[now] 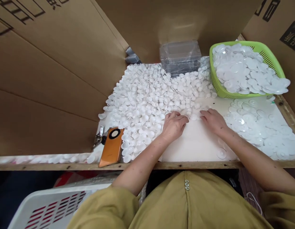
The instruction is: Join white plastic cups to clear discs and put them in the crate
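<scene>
Small white plastic cups [142,92] lie in a wide loose heap across the left and back of the worktable. At the heap's front right edge, my left hand [175,125] has its fingers bent and drawn together; what is under the fingertips is hidden. My right hand [213,121] faces it from the right, thumb and fingers pressed close, with anything between them too small to make out. A few white pieces [193,114] lie between the two hands. Thin clear-white round discs [259,127] are spread flat to the right of my right forearm.
A green basket [217,87] heaped with white discs stands at the back right. Wrapped grey boxes [180,55] sit behind the cups. An orange phone [111,148] lies at the front left. Cardboard walls [54,73] enclose the table; a white basket [42,197] is below.
</scene>
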`<action>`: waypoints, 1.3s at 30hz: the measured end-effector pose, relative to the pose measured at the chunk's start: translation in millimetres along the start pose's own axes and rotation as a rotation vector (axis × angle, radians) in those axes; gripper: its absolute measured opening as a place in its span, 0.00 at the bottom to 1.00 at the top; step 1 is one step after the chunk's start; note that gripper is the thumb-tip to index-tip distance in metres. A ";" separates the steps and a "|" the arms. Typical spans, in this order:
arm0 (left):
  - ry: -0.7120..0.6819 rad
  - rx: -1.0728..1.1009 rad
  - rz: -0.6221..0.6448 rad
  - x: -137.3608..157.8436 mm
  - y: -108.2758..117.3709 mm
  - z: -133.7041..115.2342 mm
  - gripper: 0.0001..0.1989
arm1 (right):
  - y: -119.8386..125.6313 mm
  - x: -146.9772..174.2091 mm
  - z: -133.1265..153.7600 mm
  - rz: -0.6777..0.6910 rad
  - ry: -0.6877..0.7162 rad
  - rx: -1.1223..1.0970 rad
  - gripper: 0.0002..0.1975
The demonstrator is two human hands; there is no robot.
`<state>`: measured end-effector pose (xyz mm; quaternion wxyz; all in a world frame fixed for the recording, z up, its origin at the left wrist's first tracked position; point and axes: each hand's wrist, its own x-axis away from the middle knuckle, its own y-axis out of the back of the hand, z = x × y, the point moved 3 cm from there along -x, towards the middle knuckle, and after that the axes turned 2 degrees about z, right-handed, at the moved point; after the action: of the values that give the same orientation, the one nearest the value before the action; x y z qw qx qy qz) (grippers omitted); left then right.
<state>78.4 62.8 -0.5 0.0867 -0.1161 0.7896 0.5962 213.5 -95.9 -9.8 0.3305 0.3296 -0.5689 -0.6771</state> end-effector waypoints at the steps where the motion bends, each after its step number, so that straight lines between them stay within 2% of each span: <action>1: 0.023 0.022 0.013 -0.6 1.4 2.0 0.08 | -2.8 -6.8 3.8 0.029 -0.009 0.004 0.14; 5: 0.134 0.165 0.004 -0.1 5.9 11.7 0.05 | -11.6 -9.6 2.7 0.070 -0.032 -0.097 0.13; 10: 0.304 0.416 -0.104 -1.0 11.1 19.5 0.08 | -15.3 5.4 -7.3 0.033 -0.100 -0.316 0.09; 14: 0.367 0.377 -0.084 -4.1 14.7 22.7 0.15 | -18.5 7.0 -10.2 0.041 -0.188 -0.419 0.09; 17: 0.319 0.211 -0.023 -7.7 18.8 16.0 0.11 | -19.3 4.5 -13.7 0.015 -0.207 -0.467 0.08; 19: 0.233 0.081 0.078 -10.6 20.2 3.7 0.11 | -19.3 3.1 -16.8 -0.008 -0.204 -0.501 0.08; 22: 0.095 -0.051 0.253 -11.5 18.2 -21.3 0.14 | -19.5 1.9 -20.6 -0.025 -0.199 -0.537 0.07; 25: 0.000 -0.155 0.375 -6.1 10.7 -41.7 0.19 | -19.8 1.4 -21.1 -0.026 -0.175 -0.543 0.07; 28: -0.004 -0.254 0.454 1.8 1.9 -48.9 0.09 | -20.2 1.3 -19.8 -0.007 -0.162 -0.533 0.07; 30: 0.026 -0.221 0.458 4.7 -0.6 -49.8 0.04 | -20.3 1.4 -19.2 0.001 -0.163 -0.529 0.06; 36: 0.123 0.223 0.275 0.4 -3.9 -54.5 0.09 | -20.3 1.6 -20.2 -0.030 -0.146 -0.528 0.07; 39: 0.109 0.191 0.272 -1.9 -16.6 -56.4 0.10 | -20.6 1.3 -21.3 -0.030 -0.147 -0.520 0.07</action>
<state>85.1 4.4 0.2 -0.0272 -0.0316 0.8546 0.5176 228.7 -105.9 -33.2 0.3520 0.1920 -0.3935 -0.8273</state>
